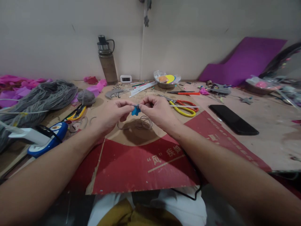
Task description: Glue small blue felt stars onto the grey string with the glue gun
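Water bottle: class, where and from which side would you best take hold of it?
Grip the water bottle around its long, straight body, below the lid. The front left looks best: the wall is behind, and the carrying loop sticks out right.

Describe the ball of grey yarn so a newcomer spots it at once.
Find the tall bottle near the wall. Nearer the camera and to its left, the ball of grey yarn sits at the right end of the big grey yarn heap, just beyond the yellow tool. Unlike the loose heap, it is small, compact and round.
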The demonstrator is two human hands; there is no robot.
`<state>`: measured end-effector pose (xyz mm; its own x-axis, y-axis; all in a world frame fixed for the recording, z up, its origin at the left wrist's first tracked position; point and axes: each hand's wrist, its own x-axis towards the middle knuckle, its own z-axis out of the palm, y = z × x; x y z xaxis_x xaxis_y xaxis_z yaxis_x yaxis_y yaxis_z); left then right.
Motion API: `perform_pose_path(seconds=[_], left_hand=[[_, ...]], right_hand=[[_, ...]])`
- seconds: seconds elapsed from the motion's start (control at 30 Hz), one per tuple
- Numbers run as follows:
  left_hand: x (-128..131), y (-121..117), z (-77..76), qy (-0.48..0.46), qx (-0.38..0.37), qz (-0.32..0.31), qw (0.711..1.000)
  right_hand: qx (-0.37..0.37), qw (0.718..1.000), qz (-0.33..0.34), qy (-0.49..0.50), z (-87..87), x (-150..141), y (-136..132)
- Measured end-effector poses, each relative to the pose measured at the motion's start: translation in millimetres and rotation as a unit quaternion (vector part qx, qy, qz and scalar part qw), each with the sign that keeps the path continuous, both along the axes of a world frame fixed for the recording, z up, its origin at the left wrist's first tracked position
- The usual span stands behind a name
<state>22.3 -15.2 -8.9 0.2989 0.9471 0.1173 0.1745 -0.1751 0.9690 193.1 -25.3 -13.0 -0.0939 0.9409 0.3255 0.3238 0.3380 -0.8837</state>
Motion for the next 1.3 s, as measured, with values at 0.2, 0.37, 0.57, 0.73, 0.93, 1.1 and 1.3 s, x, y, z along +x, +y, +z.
perform_pose_path(seconds=[0.2, 0.37, 0.57, 0.73, 0.93, 1.1, 1.3], left_hand=[[-2, -1, 6.4, 0.079, 0.028, 0.011, 0.996], [-3, -4, 8.8, 0.168, 0.081, 0.007, 0.982], [1, -9, 11.5, 0.199, 0.113, 0.037, 0.973], [7, -13, 15.2, 0.176, 0.078, 0.070, 0.979], [6, -10, 9.9, 0.143, 0.033, 0.082, 0.986], [7, -8, 5.6, 0.100, -0.010, 0.070, 0.992], [8, -5, 3.4, -0.013, -0.057, 0.017, 0.998]], right_hand=[[0.001, 0.999, 0.018, -0.051, 3.7, 2, -3], [0.018, 0.996, 0.025, -0.088, 3.5, 2, -5], [0.014, 0.995, 0.029, -0.097, 2.1, 1, -5], [0.014, 0.995, 0.065, -0.071, -0.3, 2, -2], [0.019, 0.996, 0.050, -0.069, -2.0, 2, 0], [0.088, 0.992, 0.012, -0.092, -4.4, 1, -2], [0.134, 0.981, -0.019, -0.138, -4.2, 2, -1]])
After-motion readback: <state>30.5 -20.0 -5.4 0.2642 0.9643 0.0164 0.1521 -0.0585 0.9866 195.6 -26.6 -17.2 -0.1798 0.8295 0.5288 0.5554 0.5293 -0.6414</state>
